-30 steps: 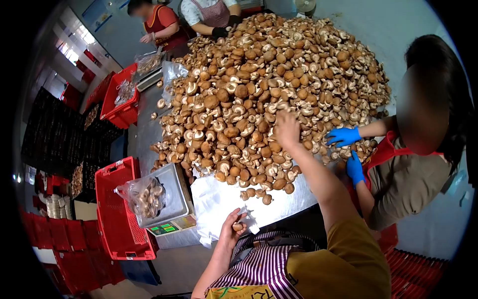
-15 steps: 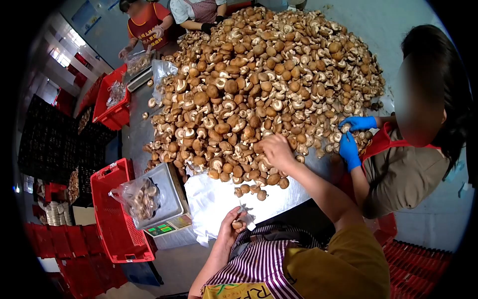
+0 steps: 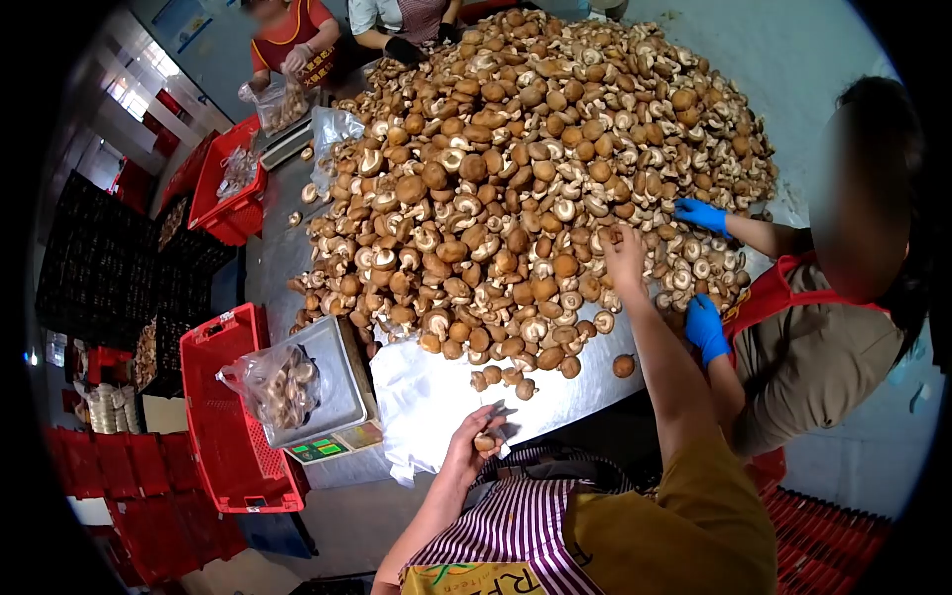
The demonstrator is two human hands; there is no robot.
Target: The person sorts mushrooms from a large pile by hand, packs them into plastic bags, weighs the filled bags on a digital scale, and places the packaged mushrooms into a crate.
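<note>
A big heap of brown shiitake mushrooms [image 3: 476,198] covers the metal table. My left hand [image 3: 464,448], near the table's front edge, is closed around a mushroom [image 3: 484,442]; a dark shape, too small to make out, shows at its fingertips. My right hand [image 3: 624,260] reaches over the right side of the heap, its fingers bent and slightly apart, touching or just above mushrooms. Nothing shows held in it. A white plastic sheet [image 3: 416,412] lies between my left hand and the heap. One loose mushroom [image 3: 623,366] lies beneath my right forearm.
To the left, a scale [image 3: 342,397] carries a clear bag of mushrooms [image 3: 288,385], beside a red crate [image 3: 220,397]. At right, a co-worker's blue-gloved hands [image 3: 706,327] are at the heap. Two more people stand at the far side, near another scale [image 3: 286,147] and red crate [image 3: 226,213].
My right hand has moved right and farther over the heap. A loose mushroom now shows under that forearm. The co-worker's blue gloves have moved apart. My left hand stays almost in place.
</note>
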